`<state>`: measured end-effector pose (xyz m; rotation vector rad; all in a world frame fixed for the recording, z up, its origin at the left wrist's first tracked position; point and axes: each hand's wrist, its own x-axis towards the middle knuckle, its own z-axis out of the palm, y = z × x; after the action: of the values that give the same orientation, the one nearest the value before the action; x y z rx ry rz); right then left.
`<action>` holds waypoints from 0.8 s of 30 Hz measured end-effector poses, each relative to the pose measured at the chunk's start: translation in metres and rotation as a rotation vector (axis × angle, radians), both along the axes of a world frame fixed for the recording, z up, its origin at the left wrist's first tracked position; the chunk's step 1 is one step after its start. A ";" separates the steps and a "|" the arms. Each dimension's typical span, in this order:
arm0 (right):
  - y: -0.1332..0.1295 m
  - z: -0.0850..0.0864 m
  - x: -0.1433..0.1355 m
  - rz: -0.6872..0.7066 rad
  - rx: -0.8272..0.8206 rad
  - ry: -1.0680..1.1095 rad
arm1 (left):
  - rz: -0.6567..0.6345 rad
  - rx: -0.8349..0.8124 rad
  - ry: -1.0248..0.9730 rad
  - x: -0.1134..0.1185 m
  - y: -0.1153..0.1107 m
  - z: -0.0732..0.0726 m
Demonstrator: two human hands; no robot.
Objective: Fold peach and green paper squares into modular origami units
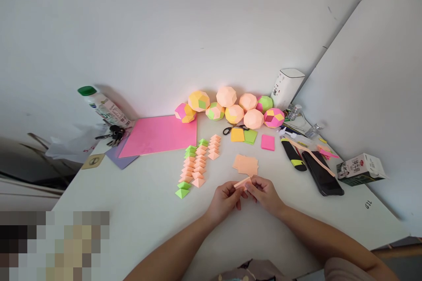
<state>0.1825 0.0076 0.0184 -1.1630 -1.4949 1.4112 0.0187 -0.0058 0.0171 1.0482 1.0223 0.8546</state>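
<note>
A folded peach paper is pinched between my two hands, just above the table near its front. My left hand grips its left end, thumb on top. My right hand closes on the right end, with part of the paper hidden under the fingers. Right behind my hands lies a small spread of peach paper squares. To the left, folded paper pieces in peach and green stand in overlapping rows. Farther back are yellow, green and pink paper squares.
Several faceted paper balls are piled against the wall. Black scissors lie before them. A pink sheet and a bottle are at left. A utility knife, a phone and a milk carton are at right.
</note>
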 end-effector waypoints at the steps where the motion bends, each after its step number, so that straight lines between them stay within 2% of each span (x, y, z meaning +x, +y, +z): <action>1: 0.000 0.000 0.000 -0.005 -0.001 -0.002 | -0.005 -0.002 0.008 0.000 0.000 0.000; 24: -0.002 0.004 0.000 -0.019 -0.032 -0.020 | -0.062 0.049 0.101 0.000 -0.002 0.004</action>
<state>0.1823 0.0059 0.0220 -1.2115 -1.4764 1.4184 0.0185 -0.0082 0.0210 1.1688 1.0516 0.7862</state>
